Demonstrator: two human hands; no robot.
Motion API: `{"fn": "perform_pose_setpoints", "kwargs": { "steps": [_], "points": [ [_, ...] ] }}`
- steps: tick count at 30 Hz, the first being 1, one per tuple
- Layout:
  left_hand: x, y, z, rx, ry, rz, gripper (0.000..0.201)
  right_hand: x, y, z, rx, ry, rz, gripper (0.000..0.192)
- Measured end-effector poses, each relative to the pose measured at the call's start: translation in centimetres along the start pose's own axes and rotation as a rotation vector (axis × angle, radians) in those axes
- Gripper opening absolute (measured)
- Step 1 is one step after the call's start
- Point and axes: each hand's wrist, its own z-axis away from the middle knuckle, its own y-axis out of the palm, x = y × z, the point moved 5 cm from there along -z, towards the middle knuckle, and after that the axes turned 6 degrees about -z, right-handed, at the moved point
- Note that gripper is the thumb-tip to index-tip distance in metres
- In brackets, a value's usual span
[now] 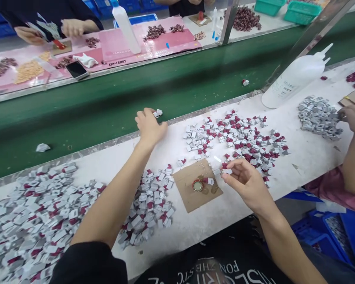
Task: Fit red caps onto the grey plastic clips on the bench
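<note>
White counter (307,157) beside green belt (106,106) (co-workers opposite). Left hand (149,126) pinches a small white part (157,113) at far edge; right hand (245,179) grips another piece (226,171) over cardboard (195,197).

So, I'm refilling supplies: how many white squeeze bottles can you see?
2. One white squeeze bottle lies tilted on the near table, right of the green belt. The other bottle stands upright on the far pink mat. Others may be hidden.

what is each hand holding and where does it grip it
Left hand pinches a small white plastic piece at its near edge, over the green conveyor belt. Right hand pinches another small white piece by its end.
</note>
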Motion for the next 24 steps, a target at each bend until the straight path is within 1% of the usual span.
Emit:
{"fn": "perform_pose_setpoints", "kwargs": {
  "steps": [1, 3, 5, 7, 11, 14, 17, 20, 24],
  "points": [
    [-0.6, 0.3, 1.3, 0.042, 0.094, -0.012, 0.053, -0.1, -0.1, 0.3, -0.017, -0.003, 0.005, 0.03],
    [-1.8, 1.3, 4.1, 0.177, 0.258, -0.005, 0.043, -0.2, -0.3, 0.7, -0.033, 0.007, 0.007, 0.032],
    [-2.5, 2.4, 6.1, 0.268, 0.326, 0.013, 0.034, -0.2, -0.2, 1.0, -0.021, 0.026, -0.015, 0.032],
    [-2.8, 3.1, 6.9, 0.286, 0.331, 0.013, 0.028, -0.1, 0.2, 1.2, 0.001, 0.052, -0.06, 0.03],
    [-3.0, 3.9, 6.3, 0.273, 0.309, -0.013, 0.018, -0.2, 1.1, 1.6, 0.028, 0.108, -0.123, 0.03],
    [-3.1, 4.1, 5.8, 0.27, 0.302, -0.03, 0.017, -0.5, 1.5, 1.9, 0.032, 0.139, -0.145, 0.032],
    [-3.4, 4.1, 5.8, 0.271, 0.305, -0.041, 0.024, -0.9, 1.6, 2.2, 0.008, 0.153, -0.165, 0.032],
    [-3.9, 4.1, 6.0, 0.274, 0.311, -0.042, 0.03, -1.0, 1.6, 2.4, -0.011, 0.133, -0.172, 0.026],
    [-4.3, 3.6, 6.6, 0.288, 0.269, -0.038, 0.025, -1.0, 1.7, 2.5, 0.001, 0.064, -0.11, 0.012]
  ]
}}
